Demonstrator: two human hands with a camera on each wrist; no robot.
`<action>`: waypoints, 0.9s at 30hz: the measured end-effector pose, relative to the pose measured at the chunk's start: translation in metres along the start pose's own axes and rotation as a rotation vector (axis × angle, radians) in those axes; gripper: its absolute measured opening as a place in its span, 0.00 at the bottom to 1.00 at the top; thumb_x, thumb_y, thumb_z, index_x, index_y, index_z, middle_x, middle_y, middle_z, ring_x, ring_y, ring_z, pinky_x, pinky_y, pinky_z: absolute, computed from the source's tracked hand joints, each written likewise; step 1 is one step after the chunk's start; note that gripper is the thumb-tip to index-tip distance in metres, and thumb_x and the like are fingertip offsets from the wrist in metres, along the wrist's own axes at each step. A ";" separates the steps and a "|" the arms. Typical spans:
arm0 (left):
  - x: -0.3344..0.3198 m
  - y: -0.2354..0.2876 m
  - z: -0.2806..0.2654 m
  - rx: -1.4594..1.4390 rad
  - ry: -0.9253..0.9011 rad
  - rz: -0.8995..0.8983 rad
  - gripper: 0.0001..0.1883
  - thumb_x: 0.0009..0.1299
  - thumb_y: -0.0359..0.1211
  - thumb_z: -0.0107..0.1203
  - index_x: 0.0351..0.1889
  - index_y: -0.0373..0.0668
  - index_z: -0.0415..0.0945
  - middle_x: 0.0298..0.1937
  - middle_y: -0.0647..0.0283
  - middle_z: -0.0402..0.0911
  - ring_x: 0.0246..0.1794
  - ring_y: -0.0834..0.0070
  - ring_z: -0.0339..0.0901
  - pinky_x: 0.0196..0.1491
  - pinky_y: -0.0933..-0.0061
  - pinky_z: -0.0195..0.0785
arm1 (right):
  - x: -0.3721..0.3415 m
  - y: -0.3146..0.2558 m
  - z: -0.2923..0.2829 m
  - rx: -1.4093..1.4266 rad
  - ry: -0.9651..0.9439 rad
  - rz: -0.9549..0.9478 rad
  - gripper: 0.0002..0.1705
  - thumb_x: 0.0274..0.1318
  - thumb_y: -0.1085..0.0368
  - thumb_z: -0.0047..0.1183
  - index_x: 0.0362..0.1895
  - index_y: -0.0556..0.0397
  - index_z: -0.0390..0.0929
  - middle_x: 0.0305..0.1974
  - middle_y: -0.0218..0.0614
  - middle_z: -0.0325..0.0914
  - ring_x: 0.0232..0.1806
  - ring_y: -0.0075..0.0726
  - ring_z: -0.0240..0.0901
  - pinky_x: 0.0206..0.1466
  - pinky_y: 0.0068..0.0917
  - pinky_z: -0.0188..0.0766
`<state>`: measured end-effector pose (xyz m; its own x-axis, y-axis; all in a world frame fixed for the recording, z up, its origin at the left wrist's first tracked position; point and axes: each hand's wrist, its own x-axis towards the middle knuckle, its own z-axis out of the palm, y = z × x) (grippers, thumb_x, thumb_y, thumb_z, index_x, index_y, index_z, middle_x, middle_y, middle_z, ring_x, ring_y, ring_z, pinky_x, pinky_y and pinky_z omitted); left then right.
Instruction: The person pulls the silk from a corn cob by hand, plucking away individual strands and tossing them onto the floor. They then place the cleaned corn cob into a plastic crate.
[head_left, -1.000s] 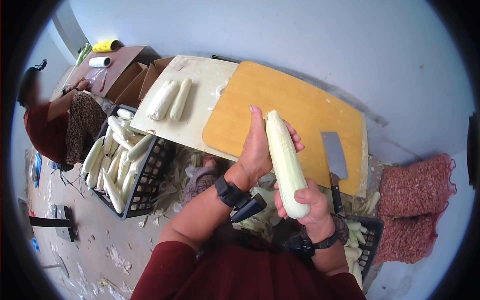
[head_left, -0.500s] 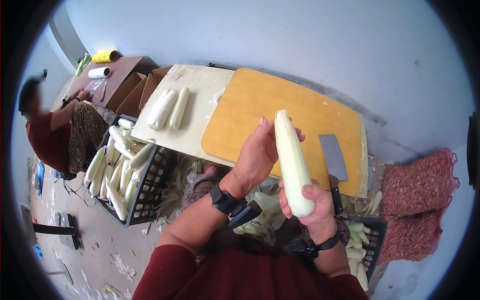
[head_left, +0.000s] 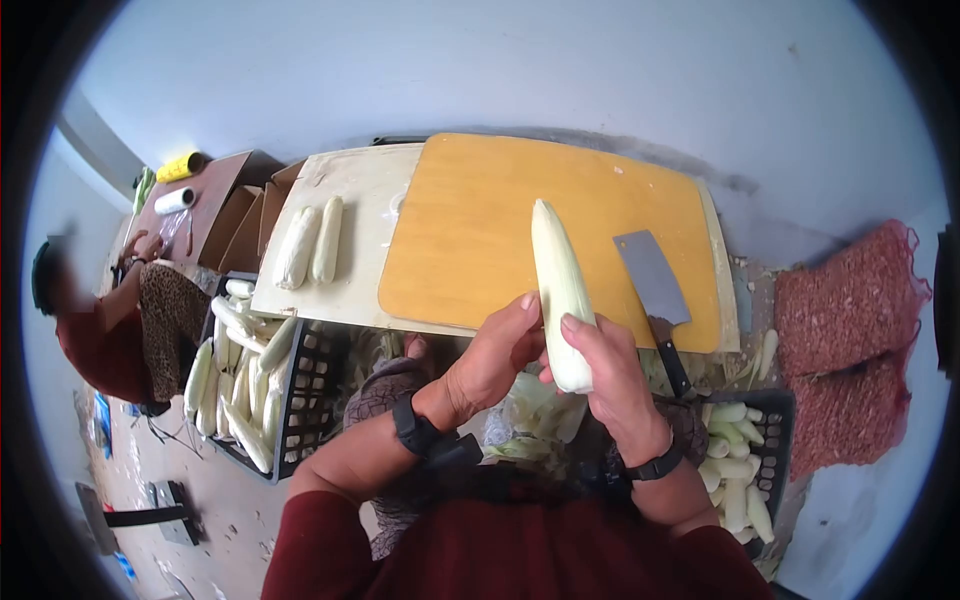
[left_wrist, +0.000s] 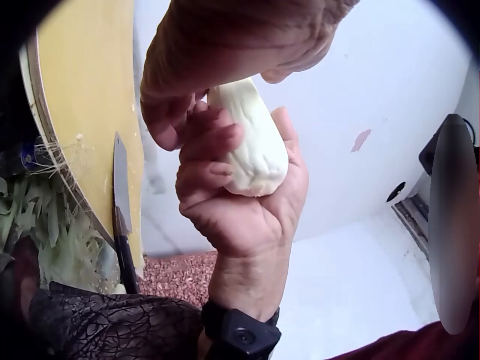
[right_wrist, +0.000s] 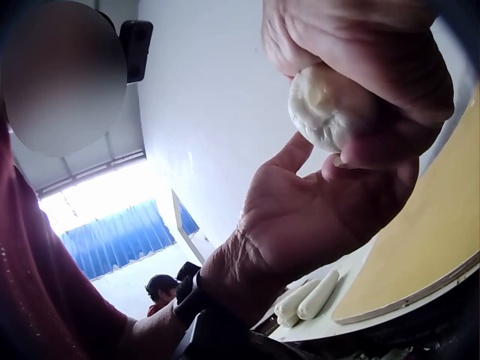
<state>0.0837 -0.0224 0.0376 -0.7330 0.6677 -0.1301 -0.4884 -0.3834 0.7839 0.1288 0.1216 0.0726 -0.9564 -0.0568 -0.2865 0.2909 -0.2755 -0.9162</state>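
Note:
Over the front edge of the table, an ear of corn [head_left: 558, 285] in pale husk stands with its narrow tip pointing away. My right hand [head_left: 618, 385] grips its thick lower end, thumb laid across the front. The left wrist view shows the right fingers wrapped round the husk-covered ear [left_wrist: 262, 154]. My left hand [head_left: 490, 360] is beside the ear, thumb extended along its left side and fingers partly hidden behind it. In the right wrist view, the left palm [right_wrist: 300, 214] faces the ear with the thumb spread.
A cleaver [head_left: 652, 280] lies on the yellow cutting board [head_left: 480, 220]. Two husked-wrapped ears [head_left: 326, 240] rest at the board's left. Black crates [head_left: 297, 410] of corn stand left and right. Red mesh sacks [head_left: 845, 300] lean by the wall. Another person [head_left: 100, 335] sits far left.
The ear has come lower and nearer the body, carried in the right hand. The left hand has lowered alongside it. The head view has shifted.

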 end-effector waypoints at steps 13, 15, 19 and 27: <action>0.017 0.010 0.004 -0.347 0.055 -0.015 0.26 0.72 0.48 0.44 0.55 0.34 0.65 0.53 0.50 0.72 0.55 0.62 0.70 0.59 0.61 0.64 | 0.008 0.001 0.003 -0.491 0.156 -0.347 0.19 0.61 0.55 0.45 0.43 0.60 0.74 0.30 0.44 0.77 0.30 0.44 0.77 0.35 0.35 0.70; 0.016 0.013 0.004 -0.323 0.092 -0.014 0.26 0.72 0.48 0.44 0.54 0.33 0.66 0.52 0.50 0.73 0.54 0.61 0.71 0.59 0.61 0.64 | 0.007 -0.004 0.002 -0.680 0.342 -0.509 0.15 0.57 0.61 0.51 0.40 0.61 0.76 0.30 0.44 0.78 0.30 0.41 0.78 0.34 0.33 0.72; 0.014 0.015 0.007 -0.341 0.109 -0.003 0.23 0.69 0.48 0.49 0.51 0.38 0.68 0.46 0.55 0.76 0.49 0.63 0.74 0.50 0.64 0.70 | 0.011 -0.008 -0.008 -0.667 0.457 -0.601 0.13 0.51 0.66 0.58 0.39 0.61 0.77 0.31 0.46 0.78 0.30 0.39 0.79 0.35 0.29 0.75; 0.016 0.003 -0.002 -0.287 0.034 -0.046 0.24 0.69 0.46 0.50 0.52 0.36 0.67 0.46 0.51 0.76 0.48 0.62 0.75 0.50 0.65 0.71 | 0.017 0.000 -0.012 -0.644 0.468 -0.596 0.14 0.52 0.64 0.57 0.41 0.61 0.77 0.34 0.48 0.78 0.31 0.41 0.79 0.36 0.30 0.74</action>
<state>0.0694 -0.0138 0.0367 -0.7197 0.6690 -0.1855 -0.6323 -0.5213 0.5731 0.1131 0.1323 0.0642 -0.8843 0.3437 0.3160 -0.1425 0.4459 -0.8837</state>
